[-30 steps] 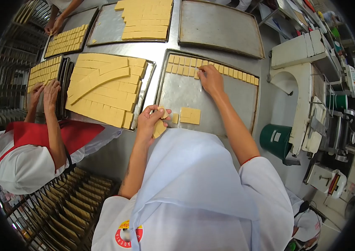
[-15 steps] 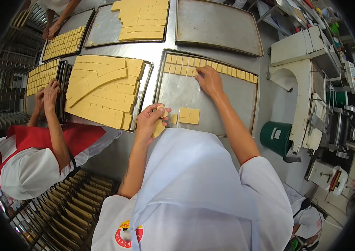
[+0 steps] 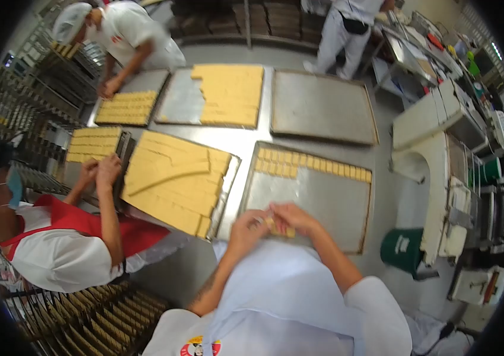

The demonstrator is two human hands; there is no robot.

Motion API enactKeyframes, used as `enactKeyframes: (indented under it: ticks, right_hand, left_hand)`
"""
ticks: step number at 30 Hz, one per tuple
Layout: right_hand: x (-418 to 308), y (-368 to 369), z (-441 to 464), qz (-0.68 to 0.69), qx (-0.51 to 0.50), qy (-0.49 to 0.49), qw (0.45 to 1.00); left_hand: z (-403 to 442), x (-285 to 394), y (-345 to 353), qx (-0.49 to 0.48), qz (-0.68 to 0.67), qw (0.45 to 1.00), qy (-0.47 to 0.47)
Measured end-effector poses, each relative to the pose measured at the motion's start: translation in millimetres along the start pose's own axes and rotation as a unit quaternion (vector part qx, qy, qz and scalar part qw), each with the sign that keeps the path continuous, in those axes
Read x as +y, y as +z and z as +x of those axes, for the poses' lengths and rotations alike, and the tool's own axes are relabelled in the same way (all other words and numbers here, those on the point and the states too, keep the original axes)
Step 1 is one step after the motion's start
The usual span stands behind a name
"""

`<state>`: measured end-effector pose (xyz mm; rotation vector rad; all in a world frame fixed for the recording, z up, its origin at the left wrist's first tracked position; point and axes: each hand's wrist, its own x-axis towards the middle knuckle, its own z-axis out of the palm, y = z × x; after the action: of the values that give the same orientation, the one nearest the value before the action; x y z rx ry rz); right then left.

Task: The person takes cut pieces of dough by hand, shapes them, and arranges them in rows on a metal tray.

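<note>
Small yellow rectangular dough pieces [image 3: 310, 162] line the far edge of a wide, dark-rimmed metal tray [image 3: 323, 204], one row running nearly the full width, a second, shorter row tucked in front at the left end. Down at the near edge, the left hand [image 3: 249, 230] and right hand [image 3: 296, 218] come together, right up against each other, over a yellow dough scrap [image 3: 273, 225] showing between them. Fingers curl inward on both sides, but it's blurry down there: I can't tell how far open they are or which hand has hold of the dough. Just left, another tray carries a broad yellow slab of dough cut into strips [image 3: 169, 202], a long curved dough strip [image 3: 175, 177] lying across the top. Beyond that, on the same shiny steel surface [image 3: 234, 133], sits a second yellow dough slab with a stepped left edge [image 3: 234, 95], and to its right a flat grey metal tray [image 3: 323, 110]. Over on the left, a co-worker in a red apron [image 3: 136, 234] has both hands by rows of yellow dough [image 3: 93, 145]; farther back, a person in white [image 3: 139, 35] leans toward another batch of small pieces [image 3: 124, 110].
</note>
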<state>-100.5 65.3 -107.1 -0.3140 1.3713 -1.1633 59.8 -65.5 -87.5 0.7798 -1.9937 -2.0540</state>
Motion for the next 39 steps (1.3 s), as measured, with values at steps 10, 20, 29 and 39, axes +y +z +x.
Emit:
enactKeyframes:
  ticks: [10,20,29,39]
  right_hand:
    - [-20.4,8.4,-19.0,0.073,0.052,-0.105,0.991]
    - [-13.7,21.0,-17.3,0.022,0.111,-0.201,0.973]
    - [-9.3,22.0,-20.6,-0.032,0.147,-0.191,0.97]
    - [-29.0,26.0,-39.7,-0.073,0.141,-0.203,0.966]
  left_hand:
    - [-2.5,27.1,0.5,-0.001,0.118,0.979,0.164]
    - [4.5,7.0,6.6,-0.019,-0.065,0.995,-0.068]
    - [4.3,-4.6,8.2,-0.003,-0.042,0.998,-0.036]
    - [9.8,-11.5,6.2,-0.007,-0.143,0.985,-0.1]
